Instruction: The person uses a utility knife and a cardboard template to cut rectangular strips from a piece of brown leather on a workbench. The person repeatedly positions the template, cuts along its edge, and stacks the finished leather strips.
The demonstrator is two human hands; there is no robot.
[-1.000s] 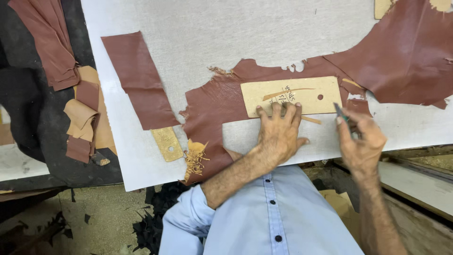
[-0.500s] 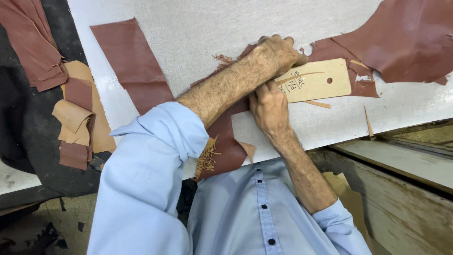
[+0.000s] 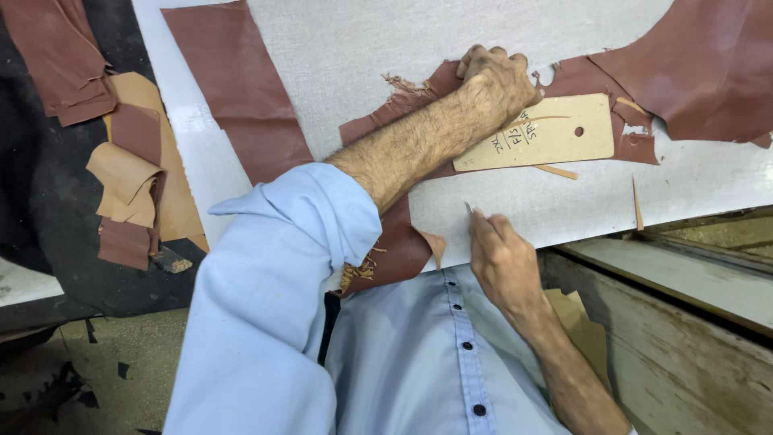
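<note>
A pale grey, scuffed cutting surface (image 3: 386, 48) carries a large, ragged sheet of reddish-brown leather (image 3: 708, 64) that spreads from its far right corner towards the near edge. A tan card template (image 3: 555, 137) lies flat on the leather. A separate rectangular strip of the same leather (image 3: 233, 89) lies at left, and thin tan slivers (image 3: 636, 201) rest near the front edge.

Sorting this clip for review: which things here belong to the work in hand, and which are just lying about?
In use:
left hand, pressing on the tan template
brown leather sheet under the template
right hand, holding a small blade
white cutting board

Lying about:
leather strip
pile of scraps
thin offcut sliver
</note>
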